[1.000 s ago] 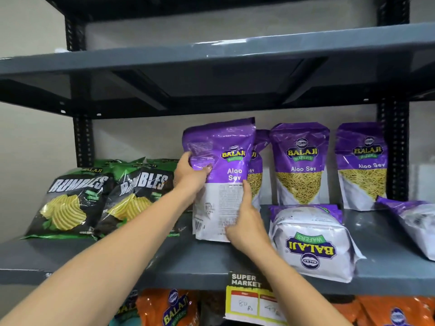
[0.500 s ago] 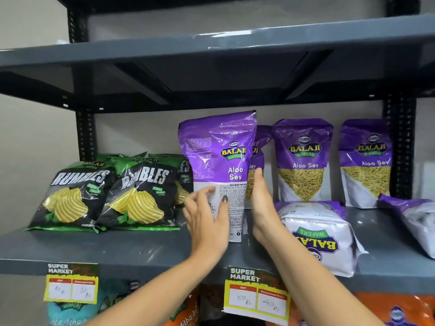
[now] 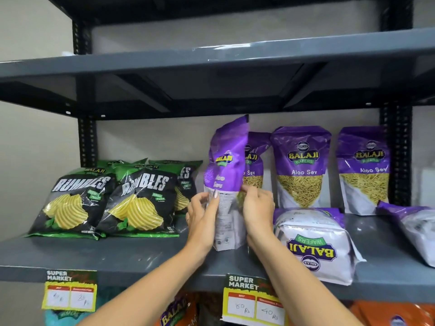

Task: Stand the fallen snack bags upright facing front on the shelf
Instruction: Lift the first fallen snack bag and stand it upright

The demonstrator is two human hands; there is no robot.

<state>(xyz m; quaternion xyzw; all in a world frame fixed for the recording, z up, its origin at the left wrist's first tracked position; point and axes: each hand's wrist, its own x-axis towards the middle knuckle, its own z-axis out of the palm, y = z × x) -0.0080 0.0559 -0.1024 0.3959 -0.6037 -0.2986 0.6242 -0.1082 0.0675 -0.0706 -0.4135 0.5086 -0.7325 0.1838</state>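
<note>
Aloo Sev bag (image 3: pixel 227 184) stands on the grey shelf (image 3: pixel 117 255), pinched at its middle between my left hand (image 3: pixel 202 220) and right hand (image 3: pixel 257 208), fingers of both closed narrowly on its side edges. It is upright but turned edge-on, its back panel of small print toward me rather than the front. I judge the step in hand to be rotating this bag to face forward; the next move calls for a twist about its base, then a push back toward the standing row (image 3: pixel 301 165). Two more purple bags lie fallen: one (image 3: pixel 315 245) just right of my right hand, its logo upside down, and another (image 3: pixel 414 229) cut off by the frame's right edge. Chip bags (image 3: pixel 101 203) lean at left. My fingertips behind the held bag are hidden, and a standing bag behind it is partly covered.
</note>
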